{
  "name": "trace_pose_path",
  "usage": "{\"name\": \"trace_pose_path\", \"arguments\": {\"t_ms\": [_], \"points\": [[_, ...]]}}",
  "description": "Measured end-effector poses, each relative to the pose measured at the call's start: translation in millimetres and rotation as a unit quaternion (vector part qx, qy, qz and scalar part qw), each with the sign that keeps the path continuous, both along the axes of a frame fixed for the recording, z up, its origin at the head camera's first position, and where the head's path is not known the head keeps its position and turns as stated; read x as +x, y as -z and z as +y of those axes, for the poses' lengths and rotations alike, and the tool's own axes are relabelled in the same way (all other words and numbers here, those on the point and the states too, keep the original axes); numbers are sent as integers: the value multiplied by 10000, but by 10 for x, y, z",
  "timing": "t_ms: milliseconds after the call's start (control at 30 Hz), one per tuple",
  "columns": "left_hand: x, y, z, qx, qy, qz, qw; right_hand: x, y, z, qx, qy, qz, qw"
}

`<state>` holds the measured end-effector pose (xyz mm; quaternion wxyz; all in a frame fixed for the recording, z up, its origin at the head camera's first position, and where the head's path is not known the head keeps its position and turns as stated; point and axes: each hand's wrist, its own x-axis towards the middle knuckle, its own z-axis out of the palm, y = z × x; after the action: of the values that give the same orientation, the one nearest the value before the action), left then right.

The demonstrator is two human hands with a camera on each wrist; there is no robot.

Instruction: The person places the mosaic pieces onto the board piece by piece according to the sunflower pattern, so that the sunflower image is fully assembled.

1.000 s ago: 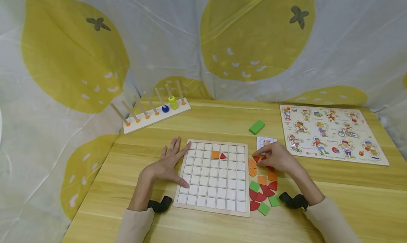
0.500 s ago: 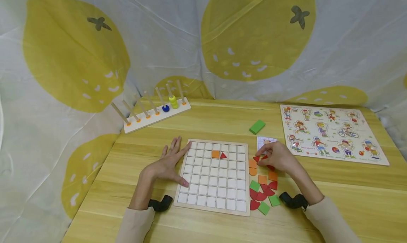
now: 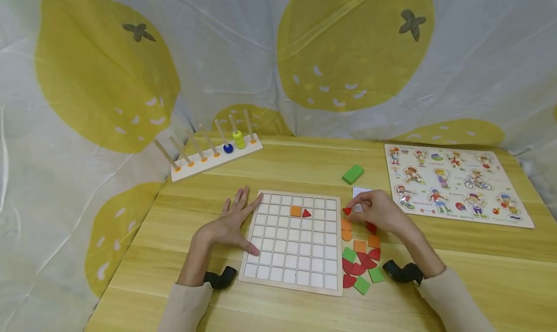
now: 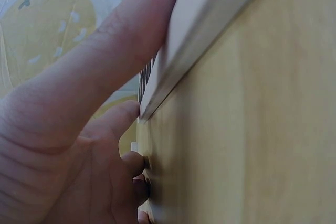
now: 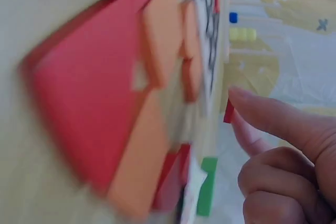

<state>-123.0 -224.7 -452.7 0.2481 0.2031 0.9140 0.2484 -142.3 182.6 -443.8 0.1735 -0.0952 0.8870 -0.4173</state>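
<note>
My left hand (image 3: 226, 227) lies spread along the left edge of the white gridded board (image 3: 278, 286). In the left wrist view its thumb (image 4: 121, 40) rests on the board's rim. My right hand (image 3: 379, 210) pinches a small red triangle (image 3: 346, 210) between thumb and index finger, just off the board's right edge. The right wrist view shows the red triangle (image 5: 229, 112) edge-on at the fingertips, raised from the table. On the board sit an orange square (image 3: 296, 210) and a second red triangle (image 3: 306, 213), side by side in the second row.
Loose red, orange and green pieces (image 3: 359, 246) lie right of the board. Partly behind my right hand is a printed card (image 3: 359, 192). A green block (image 3: 353, 174), a picture puzzle (image 3: 457, 187) and a peg stand (image 3: 213, 160) with blue and yellow beads stand farther back.
My right hand has lifted the red triangle from among the loose pieces and moved slightly left and up toward the board. The left hand stays in place.
</note>
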Motion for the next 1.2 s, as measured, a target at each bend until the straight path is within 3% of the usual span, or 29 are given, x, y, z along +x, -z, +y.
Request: {"name": "trace_pose_path", "arguments": {"t_ms": [267,533,767,1200], "points": [[1,16,0,-15,-4,12,10000,-131,-153,-706,-476,-690,35,9965],[0,14,43,-23,7,19,10000,-250,-38,-1230,-587,-944,-145,9937],[3,30,32,-36,-4,16,10000,-263,6,-1364,-307,-806,-165,9961],[5,12,1,-48,-19,85,10000,-268,2,-1400,-341,-807,-302,9957]]}}
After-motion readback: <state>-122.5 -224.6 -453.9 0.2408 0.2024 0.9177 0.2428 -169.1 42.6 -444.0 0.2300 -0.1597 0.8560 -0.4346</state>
